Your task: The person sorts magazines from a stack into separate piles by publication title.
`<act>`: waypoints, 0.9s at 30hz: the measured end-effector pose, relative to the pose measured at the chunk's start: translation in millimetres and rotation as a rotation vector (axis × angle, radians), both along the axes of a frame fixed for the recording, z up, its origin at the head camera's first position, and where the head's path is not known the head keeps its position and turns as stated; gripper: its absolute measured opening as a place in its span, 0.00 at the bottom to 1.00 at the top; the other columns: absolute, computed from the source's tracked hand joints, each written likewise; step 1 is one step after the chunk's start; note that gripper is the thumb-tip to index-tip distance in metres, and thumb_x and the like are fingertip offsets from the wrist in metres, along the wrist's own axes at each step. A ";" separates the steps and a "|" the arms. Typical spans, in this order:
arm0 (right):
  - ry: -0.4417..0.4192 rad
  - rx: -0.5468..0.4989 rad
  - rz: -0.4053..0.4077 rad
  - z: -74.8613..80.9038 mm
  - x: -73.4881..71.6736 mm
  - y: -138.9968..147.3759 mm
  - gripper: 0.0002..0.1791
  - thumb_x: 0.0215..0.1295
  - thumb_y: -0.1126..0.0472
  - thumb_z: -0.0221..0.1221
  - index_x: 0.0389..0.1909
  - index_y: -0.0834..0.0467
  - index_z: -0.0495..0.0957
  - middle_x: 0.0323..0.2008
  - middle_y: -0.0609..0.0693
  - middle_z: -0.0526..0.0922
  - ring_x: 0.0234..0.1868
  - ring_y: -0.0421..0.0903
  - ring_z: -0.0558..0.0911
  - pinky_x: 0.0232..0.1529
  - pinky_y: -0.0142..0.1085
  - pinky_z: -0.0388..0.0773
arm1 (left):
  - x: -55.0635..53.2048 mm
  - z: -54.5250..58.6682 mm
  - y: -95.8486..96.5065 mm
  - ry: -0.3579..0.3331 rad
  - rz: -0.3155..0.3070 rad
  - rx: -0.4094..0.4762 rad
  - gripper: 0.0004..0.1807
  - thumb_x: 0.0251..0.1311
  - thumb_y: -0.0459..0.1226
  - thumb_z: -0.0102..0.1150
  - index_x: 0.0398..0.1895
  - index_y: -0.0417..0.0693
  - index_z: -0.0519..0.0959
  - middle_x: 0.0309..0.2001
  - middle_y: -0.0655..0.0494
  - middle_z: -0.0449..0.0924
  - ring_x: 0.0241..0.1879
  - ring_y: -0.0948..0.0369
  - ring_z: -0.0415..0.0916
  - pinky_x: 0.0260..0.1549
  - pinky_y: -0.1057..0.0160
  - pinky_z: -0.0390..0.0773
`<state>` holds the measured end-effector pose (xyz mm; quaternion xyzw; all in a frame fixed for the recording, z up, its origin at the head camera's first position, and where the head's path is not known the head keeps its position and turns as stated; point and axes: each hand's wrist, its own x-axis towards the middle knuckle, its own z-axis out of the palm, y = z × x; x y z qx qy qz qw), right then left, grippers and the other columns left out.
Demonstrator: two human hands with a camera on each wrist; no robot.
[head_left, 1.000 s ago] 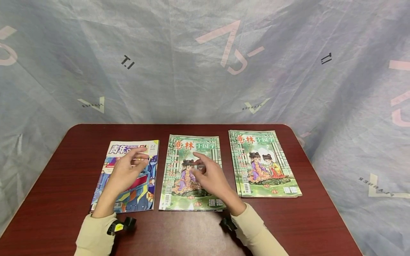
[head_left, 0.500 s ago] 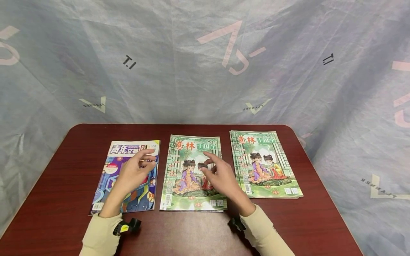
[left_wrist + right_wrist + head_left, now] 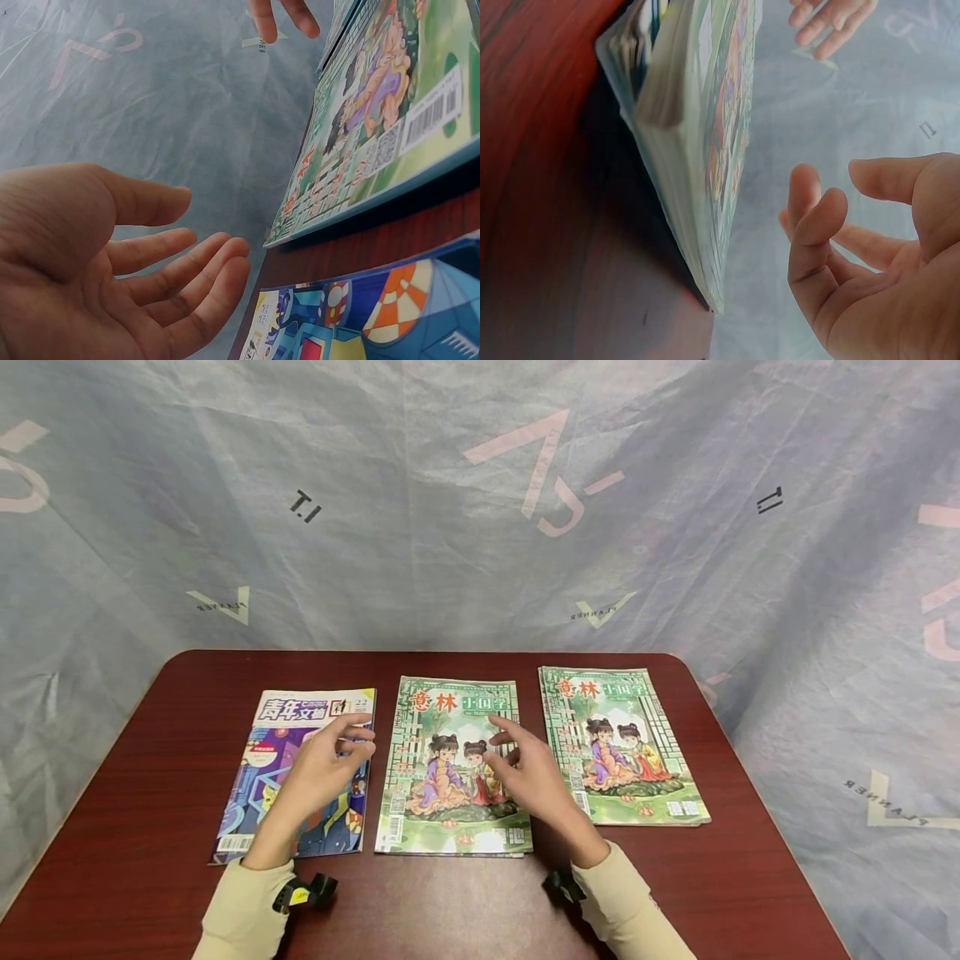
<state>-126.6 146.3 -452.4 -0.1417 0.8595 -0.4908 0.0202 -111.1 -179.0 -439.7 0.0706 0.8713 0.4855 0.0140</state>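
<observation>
My left hand (image 3: 324, 772) hovers over a purple and blue magazine (image 3: 243, 793) at the left of the table. Its fingers are loosely bent and, in the left wrist view, the palm (image 3: 67, 300) holds nothing. My right hand (image 3: 536, 777) is in the air by the right edge of the middle magazine pile (image 3: 442, 835), which has a green cover with two drawn figures. The right wrist view shows thumb and fingers (image 3: 810, 255) apart, with nothing between them. A second pile (image 3: 630, 810) with the same green cover lies at the right, slightly fanned.
The dark red wooden table (image 3: 442, 910) has rounded far corners. A grey printed cloth (image 3: 420, 543) hangs behind it and along both sides. Each wrist wears a black camera strap (image 3: 303, 893) over a cream sleeve (image 3: 243, 914).
Both hands have drifted a little to the right, uncovering more of the left magazine's title and the middle cover's figures. The magazines stay where they lie.
</observation>
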 end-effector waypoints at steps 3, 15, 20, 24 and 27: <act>-0.007 -0.013 0.000 -0.5 -1.5 2.2 0.33 0.78 0.67 0.67 0.81 0.57 0.73 0.56 0.64 0.87 0.33 0.52 0.87 0.27 0.36 0.79 | -0.1 -0.4 1.0 -0.009 -0.002 0.003 0.26 0.82 0.34 0.61 0.78 0.36 0.73 0.62 0.35 0.85 0.61 0.40 0.85 0.54 0.43 0.86; 0.008 0.097 -0.065 -9.1 -14.5 23.9 0.33 0.77 0.66 0.68 0.79 0.66 0.72 0.47 0.56 0.88 0.37 0.48 0.85 0.37 0.39 0.78 | -2.4 -6.5 3.4 -0.029 -0.016 0.003 0.26 0.82 0.34 0.61 0.77 0.35 0.73 0.60 0.37 0.86 0.61 0.39 0.84 0.49 0.50 0.86; -0.006 0.132 -0.104 -12.6 -19.1 29.2 0.33 0.76 0.66 0.69 0.78 0.66 0.73 0.44 0.55 0.86 0.39 0.49 0.85 0.40 0.42 0.79 | -2.6 -10.5 4.3 -0.051 -0.007 0.010 0.26 0.82 0.34 0.62 0.77 0.34 0.73 0.59 0.38 0.85 0.56 0.44 0.85 0.44 0.58 0.84; -0.033 0.163 -0.121 -15.8 -21.8 31.8 0.34 0.75 0.66 0.69 0.79 0.67 0.72 0.44 0.56 0.86 0.39 0.49 0.84 0.39 0.43 0.78 | -3.6 -14.6 6.3 -0.067 -0.012 0.018 0.26 0.81 0.33 0.62 0.76 0.31 0.73 0.57 0.38 0.85 0.48 0.52 0.84 0.40 0.63 0.81; -0.047 0.177 -0.124 -16.6 -22.5 32.8 0.36 0.75 0.66 0.70 0.80 0.67 0.71 0.46 0.59 0.86 0.40 0.50 0.84 0.39 0.44 0.79 | -4.5 -16.9 8.9 -0.054 -0.017 -0.011 0.26 0.80 0.32 0.63 0.75 0.29 0.74 0.54 0.40 0.86 0.44 0.57 0.83 0.40 0.63 0.80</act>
